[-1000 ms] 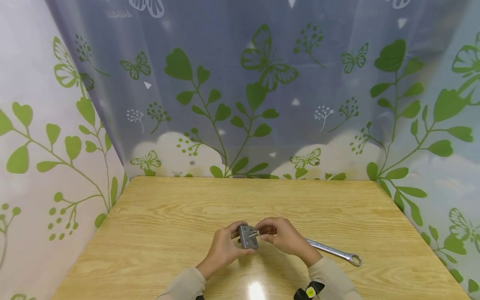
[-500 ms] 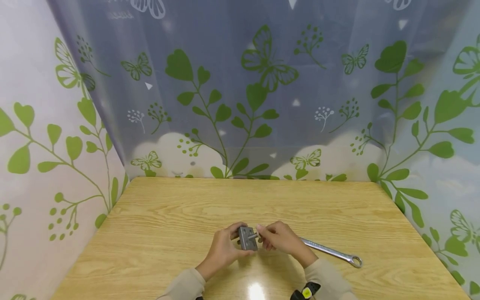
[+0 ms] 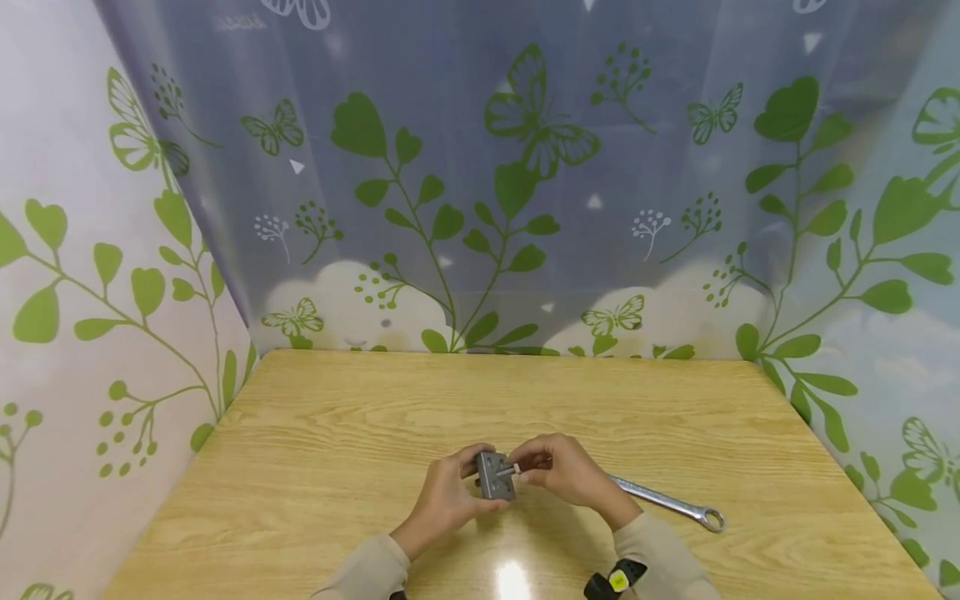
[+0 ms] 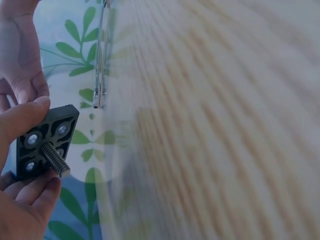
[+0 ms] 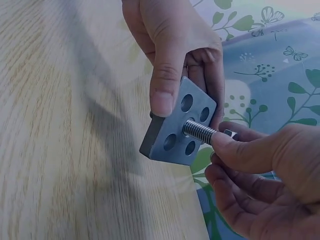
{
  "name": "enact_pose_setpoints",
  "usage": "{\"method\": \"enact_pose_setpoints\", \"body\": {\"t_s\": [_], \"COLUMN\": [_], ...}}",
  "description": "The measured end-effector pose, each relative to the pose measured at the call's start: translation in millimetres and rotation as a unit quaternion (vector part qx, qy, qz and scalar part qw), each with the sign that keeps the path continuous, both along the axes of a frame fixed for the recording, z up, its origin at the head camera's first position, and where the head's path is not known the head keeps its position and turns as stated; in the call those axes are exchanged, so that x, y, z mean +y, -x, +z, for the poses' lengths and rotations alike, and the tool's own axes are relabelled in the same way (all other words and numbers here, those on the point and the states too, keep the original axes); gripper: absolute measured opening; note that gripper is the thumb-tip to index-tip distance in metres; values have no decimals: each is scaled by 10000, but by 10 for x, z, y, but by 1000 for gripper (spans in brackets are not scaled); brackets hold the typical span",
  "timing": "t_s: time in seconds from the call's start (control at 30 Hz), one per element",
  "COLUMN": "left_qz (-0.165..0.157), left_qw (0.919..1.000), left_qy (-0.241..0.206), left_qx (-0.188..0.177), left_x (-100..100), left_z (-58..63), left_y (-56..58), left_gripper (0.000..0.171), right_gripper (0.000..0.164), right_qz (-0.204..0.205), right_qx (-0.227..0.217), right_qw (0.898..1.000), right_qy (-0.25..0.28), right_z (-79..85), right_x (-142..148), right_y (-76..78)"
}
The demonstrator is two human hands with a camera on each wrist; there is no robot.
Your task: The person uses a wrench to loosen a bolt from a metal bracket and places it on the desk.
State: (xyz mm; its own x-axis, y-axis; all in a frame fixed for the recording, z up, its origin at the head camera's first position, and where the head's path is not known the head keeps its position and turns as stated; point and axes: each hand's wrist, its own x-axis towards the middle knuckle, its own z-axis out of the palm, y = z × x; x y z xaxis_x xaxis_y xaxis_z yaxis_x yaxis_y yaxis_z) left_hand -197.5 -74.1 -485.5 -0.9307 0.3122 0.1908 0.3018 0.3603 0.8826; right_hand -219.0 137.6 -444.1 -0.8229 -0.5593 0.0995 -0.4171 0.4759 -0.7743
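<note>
Left hand (image 3: 444, 493) curls fingers on edges of grey square metal plate (image 5: 171, 124), likely freeing face; right hand (image 3: 567, 472) pinches silver threaded bolt (image 5: 200, 131).

Block (image 5: 172, 122) is coloured grey | bolt (image 5: 201, 131) and wrench (image 3: 662, 498) are coloured silver | table (image 3: 337, 433) is coloured yellow-brown, streaked with wood lines | back wall (image 3: 457, 142) is coloured mostly blue-grey, printed with green leaves (image 3: 358, 125) and butterflies (image 3: 529, 123)
</note>
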Motion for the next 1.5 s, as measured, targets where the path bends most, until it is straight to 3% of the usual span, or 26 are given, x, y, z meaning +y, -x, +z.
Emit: {"method": "enact_pose_setpoints", "body": {"t_s": [0.4,0.53,0.67,0.77,0.97,1.1,1.2,1.5], "left_qz": [-88,-43,-4,-6,-120,-118,-122,-109], "left_qw": [9999,9998,9997,9997,9998,9997,9997,9994], "left_qy": [70,102,103,90,11,51,72,97], "left_qx": [103,164,224,210,157,187,219,310], "left_x": [-26,-33,-30,-25,-20,-19,-15,-7], "left_z": [-22,-24,-21,-25,-22,-9,6,27], "left_y": [-23,-23,-24,-26,-25,-21,-17,-21], "left_gripper": [70,71,71,70,68,69,69,69], "right_gripper": [27,32,47,52,39,22,22,25], "right_qz": [27,-232,-435,-444,-203,-12,101,191], "right_qx": [-280,-906,-1656,-1838,-1461,-738,-284,-344], "right_qw": [9995,9948,9829,9805,9886,9972,9995,9990], "right_qy": [107,396,679,540,296,139,75,214], "right_z": [-44,-64,-81,-71,-62,-59,-48,-10], "right_x": [1,26,52,31,-12,6,20,34], "right_y": [-14,7,25,9,-16,-1,12,9]}}
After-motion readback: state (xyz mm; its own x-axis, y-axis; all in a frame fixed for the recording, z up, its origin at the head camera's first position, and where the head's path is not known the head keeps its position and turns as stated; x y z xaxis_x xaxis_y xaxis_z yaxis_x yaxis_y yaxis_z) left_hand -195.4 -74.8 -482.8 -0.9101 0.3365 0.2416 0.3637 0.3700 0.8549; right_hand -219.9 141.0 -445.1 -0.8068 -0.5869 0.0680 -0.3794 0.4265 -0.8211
